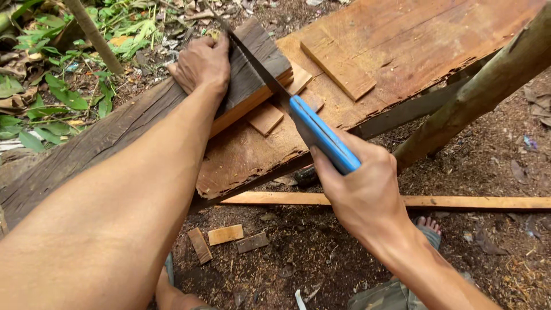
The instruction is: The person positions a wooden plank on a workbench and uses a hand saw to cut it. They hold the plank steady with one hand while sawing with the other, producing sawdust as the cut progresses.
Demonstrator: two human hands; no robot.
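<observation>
My left hand (202, 63) presses down on a long dark weathered plank (115, 138) that runs from the lower left up onto a reddish wooden bench top (402, 40). My right hand (367, 192) grips the blue handle (321, 135) of a hand saw. The saw's dark blade (252, 60) lies across the plank's end, just right of my left hand's fingers. Beneath the plank's end sit small cut wood blocks (267, 117).
A flat offcut (338, 66) lies on the bench top. A round log post (488, 86) leans at the right. A thin pale batten (459, 202) and several short offcuts (225, 234) lie on the dirt ground. My bare foot (427, 224) shows below. Green plants (63, 92) grow at left.
</observation>
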